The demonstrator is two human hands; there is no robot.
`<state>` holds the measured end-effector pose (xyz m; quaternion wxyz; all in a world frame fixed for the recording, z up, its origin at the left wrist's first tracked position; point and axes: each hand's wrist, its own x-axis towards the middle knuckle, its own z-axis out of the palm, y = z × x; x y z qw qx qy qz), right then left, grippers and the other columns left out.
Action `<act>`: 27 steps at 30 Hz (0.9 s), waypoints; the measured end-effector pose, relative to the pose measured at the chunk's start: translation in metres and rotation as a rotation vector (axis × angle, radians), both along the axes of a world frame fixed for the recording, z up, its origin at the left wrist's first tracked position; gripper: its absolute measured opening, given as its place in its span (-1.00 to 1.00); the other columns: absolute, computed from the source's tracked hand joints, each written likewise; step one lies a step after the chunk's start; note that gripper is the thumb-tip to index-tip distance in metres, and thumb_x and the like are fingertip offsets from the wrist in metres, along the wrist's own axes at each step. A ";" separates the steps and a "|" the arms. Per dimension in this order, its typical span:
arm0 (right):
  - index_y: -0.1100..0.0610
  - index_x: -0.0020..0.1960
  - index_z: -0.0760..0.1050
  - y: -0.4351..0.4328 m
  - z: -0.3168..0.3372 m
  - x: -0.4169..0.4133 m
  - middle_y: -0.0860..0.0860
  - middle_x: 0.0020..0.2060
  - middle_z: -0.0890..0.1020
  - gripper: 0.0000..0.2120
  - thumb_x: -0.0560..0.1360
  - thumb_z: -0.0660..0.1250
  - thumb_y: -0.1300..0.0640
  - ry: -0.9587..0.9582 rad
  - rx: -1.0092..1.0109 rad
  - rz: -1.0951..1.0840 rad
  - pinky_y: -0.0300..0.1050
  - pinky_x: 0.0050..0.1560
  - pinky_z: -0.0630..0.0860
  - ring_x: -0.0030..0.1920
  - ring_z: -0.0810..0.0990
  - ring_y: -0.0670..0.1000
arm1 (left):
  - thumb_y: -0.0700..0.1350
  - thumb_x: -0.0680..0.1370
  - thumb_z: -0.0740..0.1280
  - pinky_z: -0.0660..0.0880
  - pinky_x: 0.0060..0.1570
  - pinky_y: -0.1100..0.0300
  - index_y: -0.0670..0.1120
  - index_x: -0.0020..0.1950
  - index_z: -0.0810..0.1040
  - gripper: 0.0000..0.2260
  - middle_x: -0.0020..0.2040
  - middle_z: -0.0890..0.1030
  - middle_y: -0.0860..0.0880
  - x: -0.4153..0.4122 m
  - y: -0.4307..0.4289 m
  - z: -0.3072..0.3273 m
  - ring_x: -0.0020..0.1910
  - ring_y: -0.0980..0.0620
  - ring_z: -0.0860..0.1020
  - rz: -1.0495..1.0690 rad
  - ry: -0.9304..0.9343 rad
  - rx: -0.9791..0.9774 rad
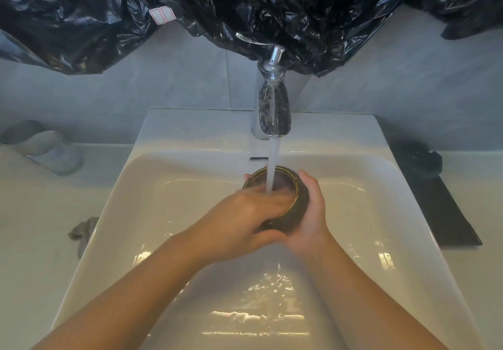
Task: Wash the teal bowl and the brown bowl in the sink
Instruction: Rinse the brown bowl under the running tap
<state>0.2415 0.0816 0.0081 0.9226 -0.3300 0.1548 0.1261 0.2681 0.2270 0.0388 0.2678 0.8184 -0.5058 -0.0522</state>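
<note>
A dark brown bowl (298, 202) with a golden rim is held over the white sink (141, 186), tilted toward me under the running water. My right hand (313, 213) cups its outer wall from the right. My left hand (245, 213) comes from the left, its fingers over the rim and inside the bowl, its thumb below. The water stream (273, 164) from the chrome tap (273, 110) lands on my left fingers and in the bowl. A dark, bowl-like thing (419, 159), its colour unclear, rests on a black mat at the right.
Water pools in the near part of the basin. The black mat (446, 213) lies along the sink's right edge. A grey cloth (81, 231) lies on the left counter, with pale grey items (43, 145) behind it. Black plastic sheeting (245, 9) hangs above the tap.
</note>
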 end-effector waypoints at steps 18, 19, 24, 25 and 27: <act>0.17 -0.01 0.61 0.020 0.004 0.010 0.09 -0.21 0.73 -0.57 0.59 0.17 -0.17 0.137 -0.227 -0.119 -0.08 -0.14 0.59 -0.16 0.72 0.05 | 0.06 0.63 0.15 0.59 -0.11 0.06 -0.14 -0.20 0.60 -0.61 -0.23 0.68 -0.16 0.007 -0.006 0.005 -0.21 -0.13 0.66 1.024 1.028 -0.759; 0.16 -0.05 0.62 0.019 0.004 0.011 0.09 -0.24 0.73 -0.58 0.59 0.18 -0.16 0.160 -0.228 -0.133 -0.09 -0.19 0.59 -0.23 0.72 0.04 | 0.05 0.62 0.17 0.58 -0.06 0.01 -0.15 -0.13 0.60 -0.65 -0.21 0.67 -0.18 0.012 -0.007 0.006 -0.20 -0.16 0.65 1.084 1.186 -0.808; 0.21 -0.08 0.66 0.015 0.012 0.013 0.19 -0.20 0.72 -0.57 0.61 0.19 -0.08 0.235 -0.058 -0.166 0.05 -0.09 0.57 -0.19 0.70 0.16 | 0.02 0.60 0.21 0.57 -0.04 0.04 -0.14 -0.11 0.62 -0.71 -0.19 0.68 -0.12 0.013 -0.015 0.003 -0.21 -0.06 0.65 0.974 1.397 -0.889; 0.24 0.02 0.65 0.013 0.011 0.013 0.21 -0.13 0.72 -0.58 0.63 0.16 -0.06 0.236 -0.015 -0.193 0.10 0.02 0.58 -0.10 0.70 0.18 | -0.01 0.60 0.22 0.56 0.05 0.00 -0.13 -0.06 0.62 -0.74 -0.11 0.69 -0.12 0.011 -0.019 -0.001 -0.10 -0.08 0.66 0.949 1.282 -0.897; 0.26 0.17 0.61 0.009 0.009 0.013 0.24 0.03 0.70 -0.54 0.66 0.10 -0.05 0.222 0.006 -0.224 0.18 0.24 0.50 0.12 0.65 0.22 | -0.06 0.60 0.26 0.52 0.18 -0.03 -0.11 0.10 0.58 -0.81 0.05 0.66 -0.12 0.008 -0.025 -0.004 0.08 -0.08 0.62 0.907 1.058 -0.900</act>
